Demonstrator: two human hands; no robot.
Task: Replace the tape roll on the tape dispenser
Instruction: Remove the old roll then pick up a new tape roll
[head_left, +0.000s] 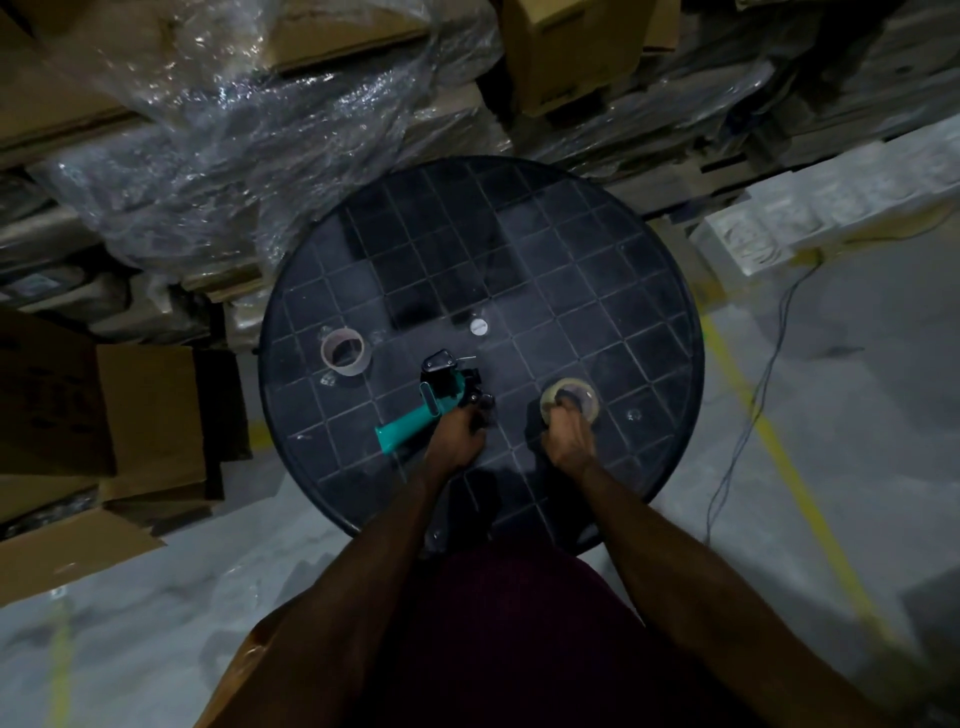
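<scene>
1. Head view: your left hand (457, 441) grips the tape dispenser (436, 402) at mid-desk (649, 291), handle pointing near-left. Your right hand (569, 434) holds the full tape roll (571, 400), just right of it. The empty core (344, 351) lies far-left.

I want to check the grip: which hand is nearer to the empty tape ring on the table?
Left. The left hand holds the dispenser just right of the empty tape ring; the right hand is farther right, on the full roll.
</scene>
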